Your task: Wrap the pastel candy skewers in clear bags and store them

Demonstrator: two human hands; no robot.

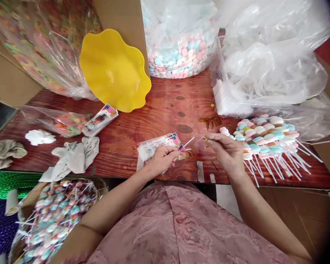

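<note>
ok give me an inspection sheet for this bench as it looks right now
surface: red-brown wood table, dark round marks near the middle
job's things: left hand pinches a white stick over a stack of printed wrappers; right hand has fingers pinched together, what they hold is too small to tell; row of pastel lollipops lies beside it
clutter: yellow bowl, grey cloth, white lump, small candy bag, rubber bands
grippers: both are bare hands, both pinched
cables: nothing seen
surroundings: big candy bags, clear plastic bags, box of wrapped lollipops at lower left, cardboard
</note>
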